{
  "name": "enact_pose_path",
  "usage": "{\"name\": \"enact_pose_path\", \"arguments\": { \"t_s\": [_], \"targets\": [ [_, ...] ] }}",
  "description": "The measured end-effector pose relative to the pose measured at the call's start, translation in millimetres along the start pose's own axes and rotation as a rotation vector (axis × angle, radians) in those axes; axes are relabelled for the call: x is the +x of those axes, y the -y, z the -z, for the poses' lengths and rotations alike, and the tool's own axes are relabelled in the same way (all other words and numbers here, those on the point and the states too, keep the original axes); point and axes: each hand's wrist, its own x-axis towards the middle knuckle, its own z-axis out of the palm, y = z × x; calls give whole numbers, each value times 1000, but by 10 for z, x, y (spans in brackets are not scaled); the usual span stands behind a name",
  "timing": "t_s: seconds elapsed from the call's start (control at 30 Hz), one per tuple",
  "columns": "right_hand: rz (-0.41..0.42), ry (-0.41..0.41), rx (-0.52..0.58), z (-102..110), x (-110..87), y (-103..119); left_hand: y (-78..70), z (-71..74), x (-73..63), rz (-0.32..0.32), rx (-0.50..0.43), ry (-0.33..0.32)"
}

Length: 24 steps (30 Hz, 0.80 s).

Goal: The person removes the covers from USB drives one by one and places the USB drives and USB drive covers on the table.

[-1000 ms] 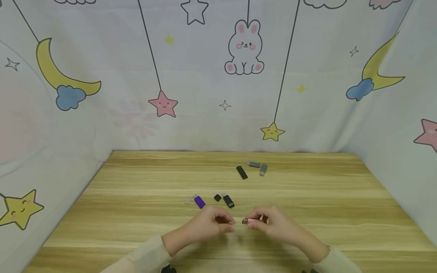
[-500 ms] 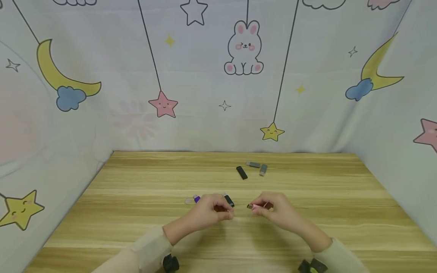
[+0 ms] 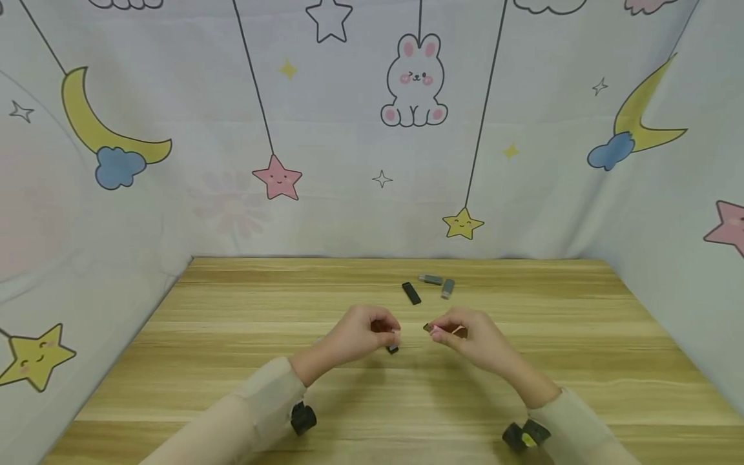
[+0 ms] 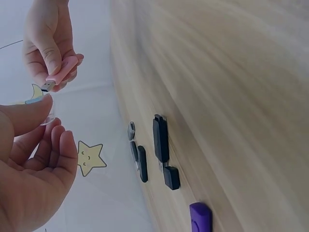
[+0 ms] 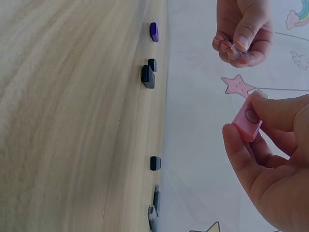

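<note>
My right hand (image 3: pixel 473 336) pinches a pink USB flash drive (image 5: pixel 248 120) between thumb and fingers. Its bare metal plug (image 4: pixel 48 86) points toward my left hand (image 3: pixel 361 336). Between the left thumb and fingertips is a small clear cap (image 5: pixel 240 52). Both hands are raised above the table, facing each other with a short gap between cap and plug. Below the left hand, a black USB flash drive (image 4: pixel 161 137) lies with its plug bare and a black cap (image 4: pixel 171 178) beside it. A purple USB flash drive (image 4: pixel 200 217) lies nearby; the left hand and arm hide it in the head view.
Farther back on the wooden table (image 3: pixel 261 290) lie a black stick-shaped drive (image 3: pixel 411 293) and two grey USB drives, one lying crosswise (image 3: pixel 431 279) and one lengthwise (image 3: pixel 447 289). A printed cloth (image 3: pixel 337 219) hangs behind the table and along its sides.
Both hands have moved forward and up from the table's front, still holding the pink USB flash drive and the clear cap. The left hand now covers the purple drive and part of the black one.
</note>
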Motion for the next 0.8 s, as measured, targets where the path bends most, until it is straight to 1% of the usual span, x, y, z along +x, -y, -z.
{"name": "enact_pose_path", "arguments": {
  "t_s": [0.2,0.37,0.5,0.6,0.7,0.8],
  "targets": [
    [-42,-5,-3,4,51,-35,-8,15,118,9,12,-20],
    [-67,5,-6,7,101,-64,-17,22,207,36,29,-10],
    [-87,8,-16,0,146,-84,-11,12,282,33,42,-7],
    [-128,9,-16,-11,180,-114,4,-5,333,31,56,-3],
    [-168,7,-9,-26,212,-154,28,-27,382,36,87,5],
    [-179,7,5,-47,240,-194,70,-51,433,40,117,18]
  ]
}}
